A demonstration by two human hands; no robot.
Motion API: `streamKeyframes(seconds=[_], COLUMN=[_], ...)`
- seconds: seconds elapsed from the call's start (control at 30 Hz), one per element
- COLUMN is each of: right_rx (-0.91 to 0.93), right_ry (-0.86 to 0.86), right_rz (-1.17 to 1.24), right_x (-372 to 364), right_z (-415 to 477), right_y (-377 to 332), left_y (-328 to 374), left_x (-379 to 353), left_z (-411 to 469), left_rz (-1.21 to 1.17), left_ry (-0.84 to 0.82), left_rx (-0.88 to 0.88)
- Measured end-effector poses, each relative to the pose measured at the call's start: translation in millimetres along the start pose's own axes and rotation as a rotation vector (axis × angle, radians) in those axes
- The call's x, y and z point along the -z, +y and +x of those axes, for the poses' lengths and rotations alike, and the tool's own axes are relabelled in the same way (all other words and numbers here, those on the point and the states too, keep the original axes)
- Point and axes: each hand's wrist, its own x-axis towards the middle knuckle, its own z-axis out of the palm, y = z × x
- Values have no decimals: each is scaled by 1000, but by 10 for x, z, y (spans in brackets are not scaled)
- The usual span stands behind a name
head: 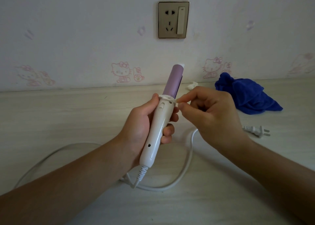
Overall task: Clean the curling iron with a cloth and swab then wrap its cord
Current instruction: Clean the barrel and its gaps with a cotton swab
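Head view: your left hand (141, 127) grips the handle of the white-and-lilac plastic curling iron (159, 125) above the pale bench (68, 119), long axis running 7 to 1 o'clock. Your right hand (209, 112), at its 3 o'clock, pinches a thin white cotton swab (177, 101) touching the collar rim.

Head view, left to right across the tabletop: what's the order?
cord loop → left hand gripping curling iron → right hand pinching swab → blue cloth. Plug omitted: it overlaps the cloth.
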Motion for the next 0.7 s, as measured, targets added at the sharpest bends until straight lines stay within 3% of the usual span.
streamKeyframes(seconds=[0.13, 0.27, 0.4, 0.53, 0.7], right_rx=[33, 16, 25, 4, 10], right_ry=[-82, -37, -191, -123, -276], right_rz=[11, -17, 87, 9, 74], right_x=[-18, -1, -57, -21, -59], right_z=[-34, -13, -83, -38, -74], right_y=[-36, -40, -86, -61, -114], left_y=[34, 56, 66, 96, 98], left_x=[6, 8, 0, 14, 18], left_z=[-7, 1, 2, 21, 16], left_rz=[-40, -52, -25, -23, 10], left_ry=[-14, -22, -6, 7, 74], left_rx=[-9, -8, -9, -23, -12])
